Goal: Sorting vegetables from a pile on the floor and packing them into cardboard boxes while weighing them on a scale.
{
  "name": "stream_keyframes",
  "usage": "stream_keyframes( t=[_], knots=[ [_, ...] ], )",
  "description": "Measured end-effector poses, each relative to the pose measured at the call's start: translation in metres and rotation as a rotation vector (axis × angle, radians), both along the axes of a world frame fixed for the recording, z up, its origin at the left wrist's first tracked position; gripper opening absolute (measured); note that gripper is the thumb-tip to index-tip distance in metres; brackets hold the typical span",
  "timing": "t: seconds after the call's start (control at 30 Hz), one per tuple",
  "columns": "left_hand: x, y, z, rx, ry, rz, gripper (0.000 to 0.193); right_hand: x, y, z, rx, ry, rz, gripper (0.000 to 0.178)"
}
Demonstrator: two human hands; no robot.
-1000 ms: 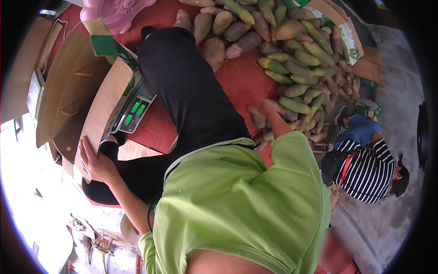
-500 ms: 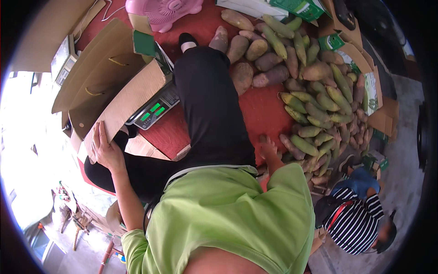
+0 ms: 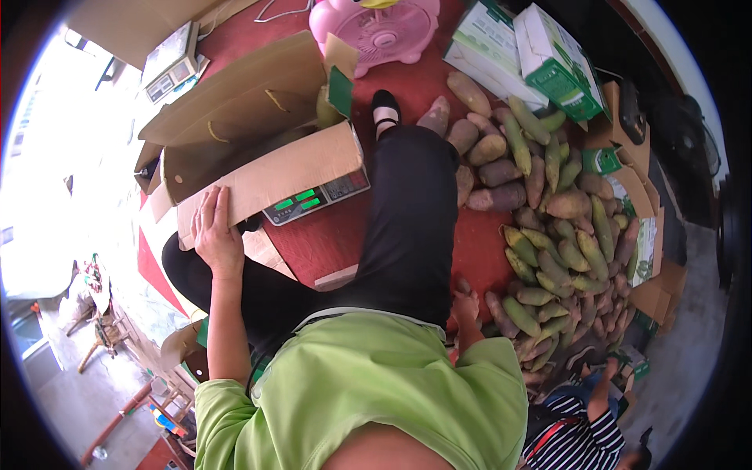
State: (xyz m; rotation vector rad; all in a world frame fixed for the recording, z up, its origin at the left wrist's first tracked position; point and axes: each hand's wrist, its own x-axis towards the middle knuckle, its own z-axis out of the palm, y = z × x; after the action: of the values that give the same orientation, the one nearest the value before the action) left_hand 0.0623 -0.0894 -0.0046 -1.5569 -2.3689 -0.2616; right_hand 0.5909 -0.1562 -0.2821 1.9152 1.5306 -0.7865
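My left hand lies with its fingers stretched flat on the near flap of a long cardboard box. The box stands on a digital scale with green lit displays, its top open; rope handles show on its far wall. One greenish tuber is visible at its right end; the rest of its inside is mostly hidden. Low beside my right thigh, my right hand has its fingers curled, with something brownish at their tips that I cannot make out. It is nearest the large pile of elongated green and reddish-brown tubers.
A pink fan stands on the red floor covering ahead. White and green cartons are behind the pile, with torn cardboard along its right side. A person in a striped shirt is at the lower right. Another scale sits far left.
The view has shifted, so the box, fan and pile appear further right. My left hand stays on the flap. My right hand's fingers, spread before, are now curled beside the pile.
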Motion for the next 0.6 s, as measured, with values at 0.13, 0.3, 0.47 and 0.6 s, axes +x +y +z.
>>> stream_keyframes(
  t=[0.13,0.3,0.47,0.6],
  knots=[
    [-0.004,-0.003,-0.001,0.035,0.011,-0.006,0.047,-0.007,0.032,-0.003,0.304,0.216,-0.275,0.032],
    [-0.006,-0.003,0.000,0.033,0.048,0.008,0.043,-0.033,0.103,0.010,0.802,0.454,-0.255,0.028],
    [-0.007,-0.004,0.000,0.060,0.030,0.026,0.042,-0.095,0.210,0.128,1.106,0.645,-0.120,0.029],
    [-0.006,-0.004,0.001,0.056,0.033,0.040,0.042,-0.157,0.260,0.245,1.351,0.886,-0.037,0.026]
  ],
)
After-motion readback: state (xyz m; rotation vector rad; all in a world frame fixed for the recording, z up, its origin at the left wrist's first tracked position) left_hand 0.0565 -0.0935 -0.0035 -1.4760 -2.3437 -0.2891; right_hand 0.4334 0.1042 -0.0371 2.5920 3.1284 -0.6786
